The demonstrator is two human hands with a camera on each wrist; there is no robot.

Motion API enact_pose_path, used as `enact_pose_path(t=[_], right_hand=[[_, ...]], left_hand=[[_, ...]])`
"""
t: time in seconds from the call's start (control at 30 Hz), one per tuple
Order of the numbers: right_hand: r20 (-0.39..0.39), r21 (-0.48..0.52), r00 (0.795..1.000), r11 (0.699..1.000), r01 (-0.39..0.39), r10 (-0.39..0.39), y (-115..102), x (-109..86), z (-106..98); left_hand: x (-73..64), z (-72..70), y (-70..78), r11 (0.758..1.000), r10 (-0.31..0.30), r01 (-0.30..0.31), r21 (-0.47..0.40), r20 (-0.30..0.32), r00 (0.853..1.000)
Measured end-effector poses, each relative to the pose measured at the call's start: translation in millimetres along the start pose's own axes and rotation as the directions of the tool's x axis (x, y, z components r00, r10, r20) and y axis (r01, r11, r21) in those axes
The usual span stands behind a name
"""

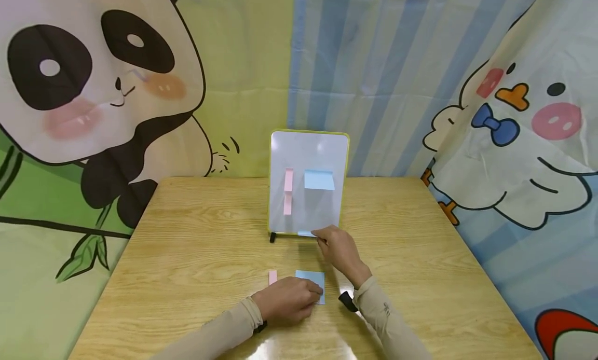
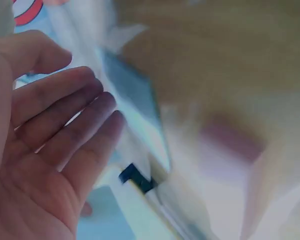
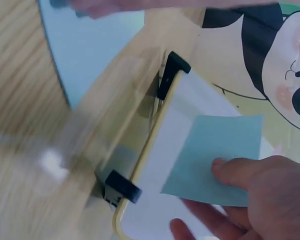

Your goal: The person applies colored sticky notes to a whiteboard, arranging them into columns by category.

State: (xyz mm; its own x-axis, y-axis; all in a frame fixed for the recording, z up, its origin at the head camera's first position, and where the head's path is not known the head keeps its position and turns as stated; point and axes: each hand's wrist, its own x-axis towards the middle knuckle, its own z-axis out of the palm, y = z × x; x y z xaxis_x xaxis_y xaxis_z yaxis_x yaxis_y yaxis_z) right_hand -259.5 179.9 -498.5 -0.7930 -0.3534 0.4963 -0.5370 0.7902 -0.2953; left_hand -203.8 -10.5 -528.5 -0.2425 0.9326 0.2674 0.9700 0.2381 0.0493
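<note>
Between thumb and fingers, my right hand (image 1: pixel 338 251) pinches a light blue sticky note (image 3: pixel 225 137) in front of the lower edge of a small whiteboard (image 1: pixel 299 147). In the head view the note shows as a thin sliver beside the fingertips. My left hand (image 1: pixel 287 300) is over the table, its fingers at a blue sticky note pad (image 1: pixel 308 276) and partly hiding it. The left wrist view shows those fingers loosely extended, with the palm bare. Beside the left hand, a narrow pink sticky note pad (image 1: pixel 273 277) is partly covered.
A blue note (image 1: pixel 319 180) sticks to the board's right half, and pink strips (image 1: pixel 288 191) run down its left half. Black feet (image 1: pixel 272 237) hold the board upright on the wooden table (image 1: pixel 210 256). A cartoon-printed curtain (image 1: pixel 247 64) hangs behind.
</note>
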Motion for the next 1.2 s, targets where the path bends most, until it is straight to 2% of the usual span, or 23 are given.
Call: enact_pose_path(t=[0.1,0.17,0.23,0.33,0.5,0.63,0.9,1.2], right_hand=[[-0.055,-0.009,0.995,0.997,0.079,-0.080,5.0,3.9,-1.1],[-0.087,-0.028,0.987,0.991,0.133,-0.135,8.4,7.1,-1.0],[-0.118,-0.056,0.976,0.982,0.179,-0.184,11.2,10.6,-1.5],[-0.171,-0.104,0.954,0.968,0.230,-0.245,14.8,16.1,-2.8],[-0.238,-0.158,0.924,0.951,0.267,-0.299,20.4,26.2,-5.9],[-0.253,-0.160,0.915,0.946,0.281,-0.315,24.1,34.9,-7.8],[-0.249,-0.191,0.913,0.941,0.280,-0.322,28.5,47.2,-8.6],[-0.283,-0.176,0.907,0.947,0.270,-0.312,30.7,52.2,-6.6]], left_hand=[[4.7,-12.2,-8.9,0.997,-0.006,0.009,0.070,-0.049,0.999],[7.6,-20.6,-16.9,0.991,-0.001,0.018,0.135,-0.128,0.992],[10.1,-30.9,-25.1,0.983,0.003,0.036,0.178,-0.214,0.977],[14.7,-45.2,-38.7,0.978,0.013,0.055,0.203,-0.323,0.946],[23.2,-65.1,-56.6,0.975,-0.005,0.098,0.202,-0.415,0.910],[29.6,-70.9,-65.4,0.966,-0.036,0.143,0.213,-0.438,0.898],[38.2,-67.6,-76.8,0.938,-0.138,0.248,0.243,-0.395,0.908],[43.2,-70.0,-81.1,0.926,-0.171,0.281,0.253,-0.383,0.908]])
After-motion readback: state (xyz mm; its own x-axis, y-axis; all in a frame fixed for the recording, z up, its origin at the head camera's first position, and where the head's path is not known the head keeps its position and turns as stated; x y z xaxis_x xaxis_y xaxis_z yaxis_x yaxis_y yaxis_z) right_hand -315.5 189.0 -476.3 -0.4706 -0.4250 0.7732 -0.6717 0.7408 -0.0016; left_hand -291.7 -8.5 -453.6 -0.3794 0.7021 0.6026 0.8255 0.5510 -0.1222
